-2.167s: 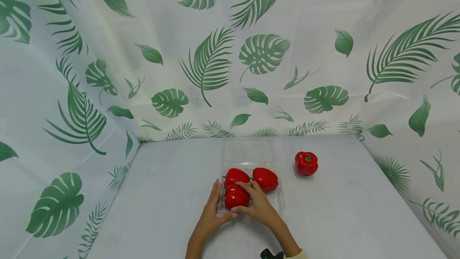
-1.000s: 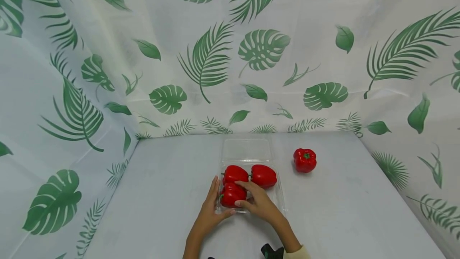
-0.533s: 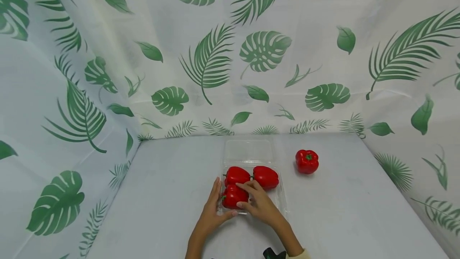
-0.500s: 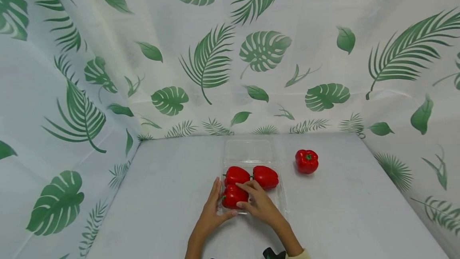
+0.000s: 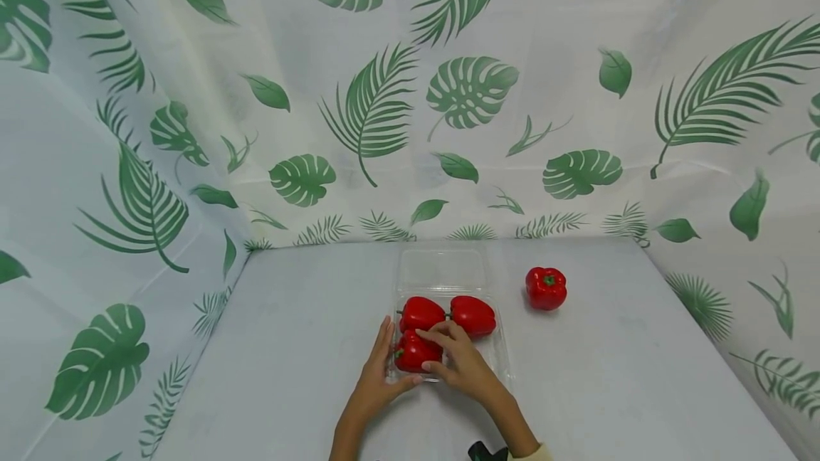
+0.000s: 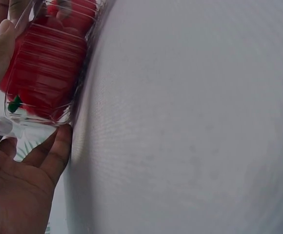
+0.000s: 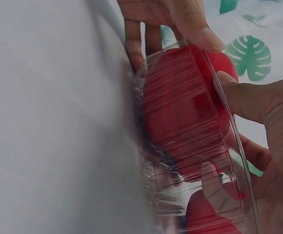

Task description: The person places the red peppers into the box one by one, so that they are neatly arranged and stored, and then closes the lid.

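In the head view a clear plastic clamshell container (image 5: 503,358) lies opened on the table, its lid folded back. Two red bell peppers, one at the back left (image 5: 421,314) and one at the back right (image 5: 474,316), lie inside it. A third red bell pepper (image 5: 415,353) sits in the front left corner, green stem to the left. My right hand (image 5: 466,368) holds that pepper between thumb and fingers. Around the container's front left corner, my left hand (image 5: 376,380) grips with fingers along the side and thumb at the front wall (image 6: 44,100).
Another red bell pepper (image 5: 546,289) stands on the white table (image 5: 608,368), right of the container, stem up. The clear lid (image 5: 442,269) lies flat behind the base. A leaf-printed curtain (image 5: 378,219) hangs at the back and both sides.
Since the oldest frame, the front pepper has shifted slightly left in the container, and my right thumb has moved back along its near side. My left hand has stayed at the corner.
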A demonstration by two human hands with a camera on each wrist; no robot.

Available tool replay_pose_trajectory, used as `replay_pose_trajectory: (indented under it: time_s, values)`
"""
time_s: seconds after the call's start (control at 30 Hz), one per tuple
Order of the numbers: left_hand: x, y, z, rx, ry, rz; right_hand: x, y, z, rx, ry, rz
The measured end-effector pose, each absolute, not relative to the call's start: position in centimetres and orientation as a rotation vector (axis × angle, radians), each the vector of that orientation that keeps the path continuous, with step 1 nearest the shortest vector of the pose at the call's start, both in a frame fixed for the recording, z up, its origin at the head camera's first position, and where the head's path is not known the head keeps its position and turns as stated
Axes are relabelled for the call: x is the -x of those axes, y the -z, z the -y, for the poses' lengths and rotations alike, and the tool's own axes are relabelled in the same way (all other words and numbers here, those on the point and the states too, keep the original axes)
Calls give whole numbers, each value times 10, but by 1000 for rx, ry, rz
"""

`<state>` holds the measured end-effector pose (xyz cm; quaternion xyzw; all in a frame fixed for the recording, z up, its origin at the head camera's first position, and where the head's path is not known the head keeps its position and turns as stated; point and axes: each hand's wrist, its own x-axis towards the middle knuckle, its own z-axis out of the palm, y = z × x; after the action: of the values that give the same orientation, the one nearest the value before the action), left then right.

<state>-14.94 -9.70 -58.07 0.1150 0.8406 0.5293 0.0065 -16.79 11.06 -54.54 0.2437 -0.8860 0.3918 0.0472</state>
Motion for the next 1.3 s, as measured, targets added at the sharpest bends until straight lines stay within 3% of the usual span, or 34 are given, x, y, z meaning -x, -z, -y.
replay_pose_trajectory:
  time_s: [1.3]
  values:
    - [148, 580, 97, -366, -1638, -2675, 167, 545, -109, -607, -1142, 2732]
